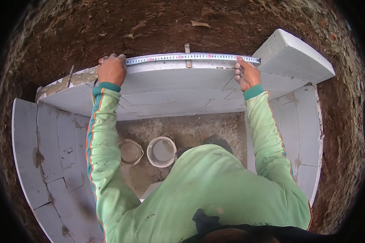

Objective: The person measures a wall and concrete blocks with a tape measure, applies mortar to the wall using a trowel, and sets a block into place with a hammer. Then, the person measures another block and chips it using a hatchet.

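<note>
A white measuring tape is stretched along the top edge of the far wall of pale blocks. On the left, my left hand is closed round the tape's case, of which only a bit of red shows. My right hand pinches the tape near its dark end tip, beside a raised block at the wall's right corner. Between the hands, a small upright strip crosses the wall's top edge, with the tape lying across it.
Two buckets, one with muddy contents and a white one, stand on the floor inside the walls. Block walls rise at left and right. Brown soil lies behind the far wall. A thin rod sticks up at left.
</note>
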